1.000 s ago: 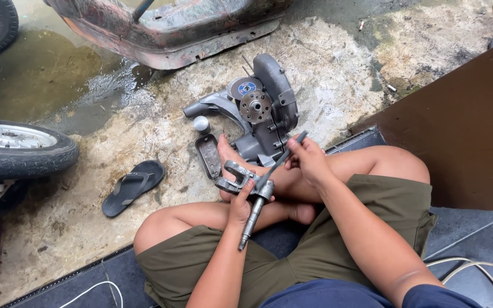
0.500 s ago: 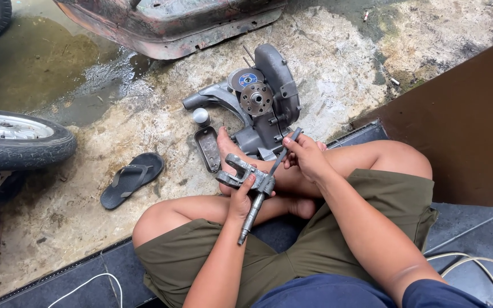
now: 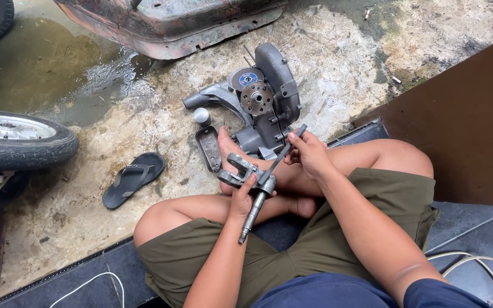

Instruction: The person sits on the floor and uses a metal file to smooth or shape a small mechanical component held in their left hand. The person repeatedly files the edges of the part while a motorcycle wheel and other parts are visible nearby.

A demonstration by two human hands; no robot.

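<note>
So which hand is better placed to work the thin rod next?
Probably the right hand: it already pinches the thin rod near its top, while the left hand is occupied gripping the grey metal part.

The rough, pale concrete floor [image 3: 343,68] is stained and wet toward the upper left — a dark puddle [image 3: 47,74] spreads there. Directly on it lie a grey metal engine casing with a round hub [image 3: 269,97], a small silver knob [image 3: 202,116], a dark oblong metal cover plate [image 3: 208,148], a black rubber sandal [image 3: 132,178] and a black tyre on a silver rim [image 3: 18,142] — all apart.
</note>
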